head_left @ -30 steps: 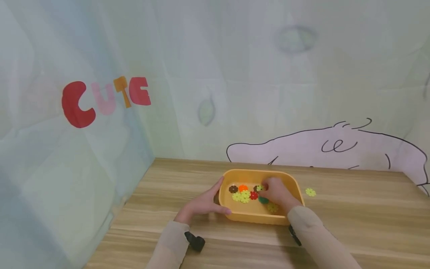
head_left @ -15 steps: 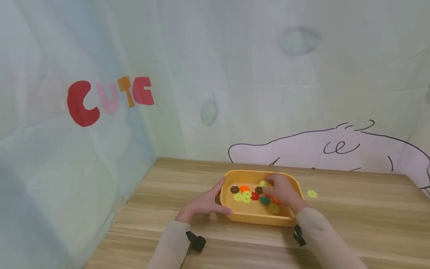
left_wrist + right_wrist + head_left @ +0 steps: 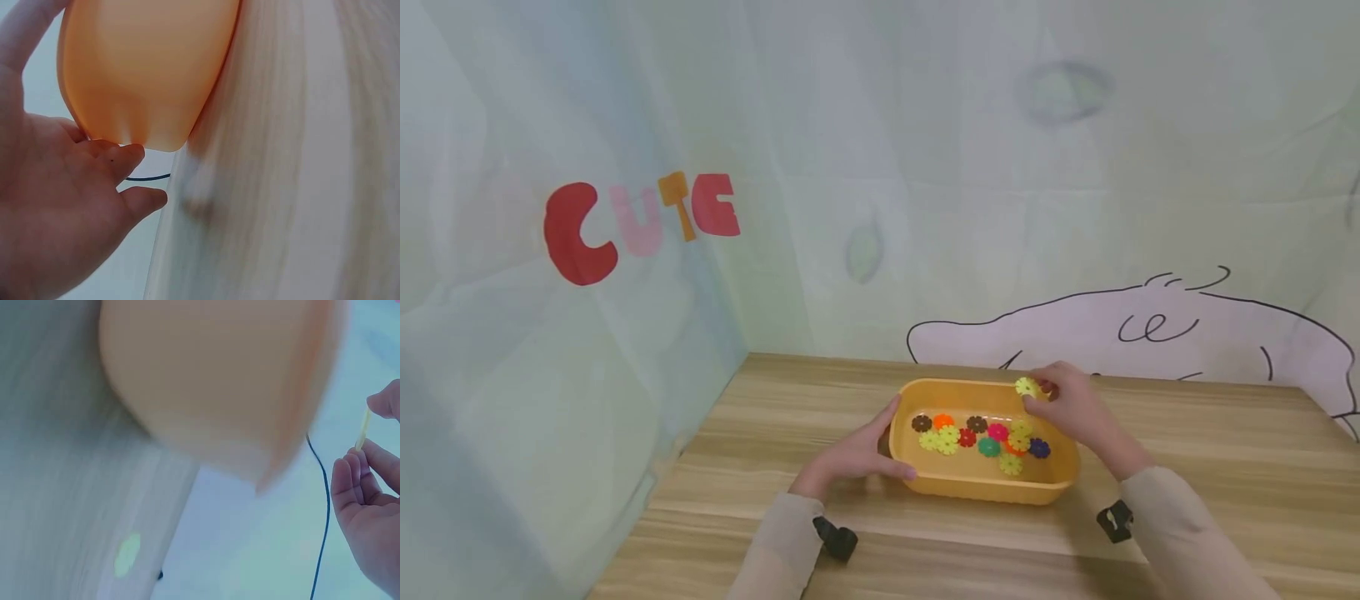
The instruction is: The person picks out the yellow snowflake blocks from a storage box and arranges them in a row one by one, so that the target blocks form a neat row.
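An orange-yellow plastic basin (image 3: 977,487) sits on the table, holding several notched, flower-shaped plastic discs. Yellow discs (image 3: 948,436), brown ones, a green disc (image 3: 989,447), a red disc (image 3: 967,437) and a blue disc (image 3: 1040,448) lie on its floor. My left hand (image 3: 857,450) grips the basin's left end, thumb at the near side and fingers at the far side. Above the basin's far right rim, my right hand (image 3: 1071,408) pinches a yellow snowflake disc (image 3: 1026,387) between thumb and fingertips. The right wrist view shows that disc (image 3: 362,429) edge-on.
A single yellow-green disc (image 3: 127,555) lies on the wooden table to the right of the basin, hidden behind the right hand in the head view. Printed cloth (image 3: 820,208) hangs at the back and left of the table (image 3: 790,400).
My right hand has lifted a yellow disc out of the basin and moved up and right with it. More discs now show inside. The left hand stays on the basin.
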`<state>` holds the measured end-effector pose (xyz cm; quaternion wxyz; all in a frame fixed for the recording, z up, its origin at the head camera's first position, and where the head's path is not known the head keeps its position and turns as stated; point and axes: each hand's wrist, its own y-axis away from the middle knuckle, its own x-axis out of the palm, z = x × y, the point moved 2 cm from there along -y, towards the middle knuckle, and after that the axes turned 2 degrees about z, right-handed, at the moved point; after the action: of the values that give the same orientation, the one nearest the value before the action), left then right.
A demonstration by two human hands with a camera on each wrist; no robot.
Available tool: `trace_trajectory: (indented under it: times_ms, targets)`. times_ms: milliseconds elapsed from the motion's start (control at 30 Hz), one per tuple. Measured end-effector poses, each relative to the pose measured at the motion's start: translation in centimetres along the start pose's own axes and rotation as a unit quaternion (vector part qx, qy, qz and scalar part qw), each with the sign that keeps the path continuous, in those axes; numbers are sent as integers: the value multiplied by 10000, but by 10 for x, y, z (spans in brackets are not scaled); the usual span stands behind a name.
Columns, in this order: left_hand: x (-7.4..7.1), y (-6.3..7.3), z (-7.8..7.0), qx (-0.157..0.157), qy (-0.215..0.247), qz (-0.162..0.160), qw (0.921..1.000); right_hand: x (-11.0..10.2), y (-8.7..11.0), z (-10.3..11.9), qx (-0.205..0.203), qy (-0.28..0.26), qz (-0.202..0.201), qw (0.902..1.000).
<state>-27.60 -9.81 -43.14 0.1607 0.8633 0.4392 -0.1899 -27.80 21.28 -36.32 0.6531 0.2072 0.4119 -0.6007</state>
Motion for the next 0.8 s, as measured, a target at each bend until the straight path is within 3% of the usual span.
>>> trace_trajectory:
  times_ms: [300, 533, 800]
  targets:
    - [0, 1, -2, -4, -17, 2, 10000, -42, 19, -35, -96, 396, -476, 9980]
    - [-2, 2, -3, 17, -44, -12, 10000, -60, 29, -75, 269, 540, -259, 9978]
    - [-1, 2, -3, 47, 8, 56, 10000, -57, 36, -112, 738, 664, 13, 9951]
